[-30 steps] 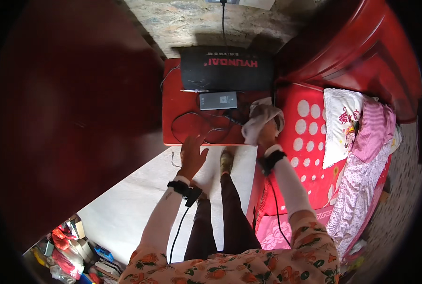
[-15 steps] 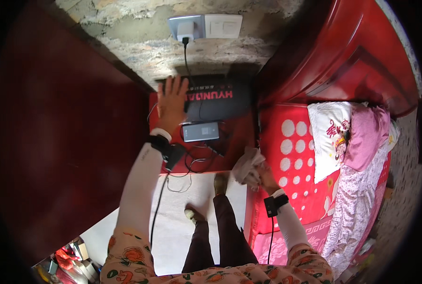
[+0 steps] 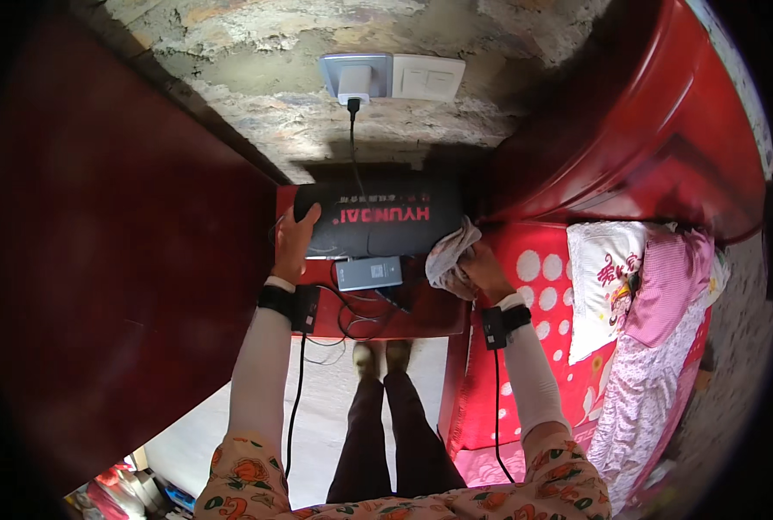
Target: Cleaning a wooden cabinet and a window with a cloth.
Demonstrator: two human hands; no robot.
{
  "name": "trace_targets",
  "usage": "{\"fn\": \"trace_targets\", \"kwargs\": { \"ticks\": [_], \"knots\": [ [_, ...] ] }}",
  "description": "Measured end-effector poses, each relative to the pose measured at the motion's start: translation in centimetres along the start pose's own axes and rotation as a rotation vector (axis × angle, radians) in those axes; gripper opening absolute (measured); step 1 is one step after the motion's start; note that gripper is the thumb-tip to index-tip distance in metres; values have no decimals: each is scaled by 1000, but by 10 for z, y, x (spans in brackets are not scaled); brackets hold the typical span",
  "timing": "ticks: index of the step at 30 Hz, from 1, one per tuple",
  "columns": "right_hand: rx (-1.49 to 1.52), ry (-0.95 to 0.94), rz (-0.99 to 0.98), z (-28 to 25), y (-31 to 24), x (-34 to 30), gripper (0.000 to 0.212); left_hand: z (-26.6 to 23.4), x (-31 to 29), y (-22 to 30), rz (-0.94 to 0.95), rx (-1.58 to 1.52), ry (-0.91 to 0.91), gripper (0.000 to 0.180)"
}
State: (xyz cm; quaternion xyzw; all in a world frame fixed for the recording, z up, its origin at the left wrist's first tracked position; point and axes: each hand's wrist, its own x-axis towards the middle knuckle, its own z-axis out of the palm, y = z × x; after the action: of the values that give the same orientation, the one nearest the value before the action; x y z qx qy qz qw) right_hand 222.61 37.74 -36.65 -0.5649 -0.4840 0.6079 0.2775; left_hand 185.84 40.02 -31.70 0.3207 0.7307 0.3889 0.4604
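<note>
A black case (image 3: 386,234) with rounded ends and red lettering lies on a small red table (image 3: 425,322) against the wall. My left hand (image 3: 294,241) grips its left end, the thumb on top and the other fingers partly hidden. In my right hand (image 3: 489,272) is a crumpled pale cloth (image 3: 445,262), bunched at the case's right end. Some of the right fingers are hidden by the cloth. Just in front of the case sits a grey rectangular power bank or adapter (image 3: 369,274), with thin black cables (image 3: 352,325) beside it.
A white plug (image 3: 354,85) with a black cord sits in the wall socket, beside a white switch plate (image 3: 428,80). On the left stands a large dark red panel (image 3: 135,260). To the right, a bed with red dotted bedding (image 3: 534,347) holds a white pillow (image 3: 594,277).
My left hand has gone from lying spread on the case's top to gripping its left end. The cloth in my right hand has moved up to the case's right end. My feet came together.
</note>
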Motion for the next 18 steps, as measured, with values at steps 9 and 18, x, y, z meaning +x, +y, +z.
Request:
{"fn": "trace_targets", "kwargs": {
  "ticks": [9, 18],
  "knots": [
    [36, -26, 78, 44, 1, -68, 51, -38, -66, -62, 10, -94, 181, 44],
    [-471, -60, 48, -4, -55, -88, 47, -40, -93, -62, -7, -84, 31, 49]
  ]
}}
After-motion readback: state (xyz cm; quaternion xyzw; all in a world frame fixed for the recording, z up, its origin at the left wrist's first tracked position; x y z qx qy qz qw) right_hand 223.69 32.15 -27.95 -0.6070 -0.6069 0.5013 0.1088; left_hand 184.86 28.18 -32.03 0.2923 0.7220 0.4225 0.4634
